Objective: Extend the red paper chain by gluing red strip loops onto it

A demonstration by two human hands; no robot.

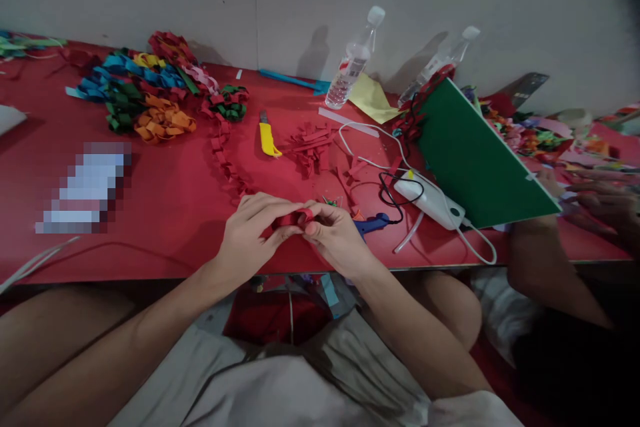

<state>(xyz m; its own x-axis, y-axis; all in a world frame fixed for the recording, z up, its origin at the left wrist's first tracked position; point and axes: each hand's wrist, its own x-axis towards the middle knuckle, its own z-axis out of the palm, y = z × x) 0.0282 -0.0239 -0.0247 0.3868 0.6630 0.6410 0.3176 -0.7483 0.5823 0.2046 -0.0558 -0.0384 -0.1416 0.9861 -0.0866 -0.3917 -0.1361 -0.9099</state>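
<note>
Over the front edge of the red table, my left hand and my right hand meet around a red paper strip. The strip is bent into a loop, and the fingers of both hands pinch it. A red paper chain runs from behind my left hand back to a heap of coloured paper chains. Whether the loop joins that chain is hidden by my fingers. Close to my right hand lies a blue glue gun with a black cord. Loose red paper strips are scattered beyond my hands.
A yellow box cutter lies mid-table. Two plastic bottles, one a clear upright bottle, stand near the wall. A white power strip with cables and a leaning green board are at right, beside another person's hands. A blurred phone-like object lies left.
</note>
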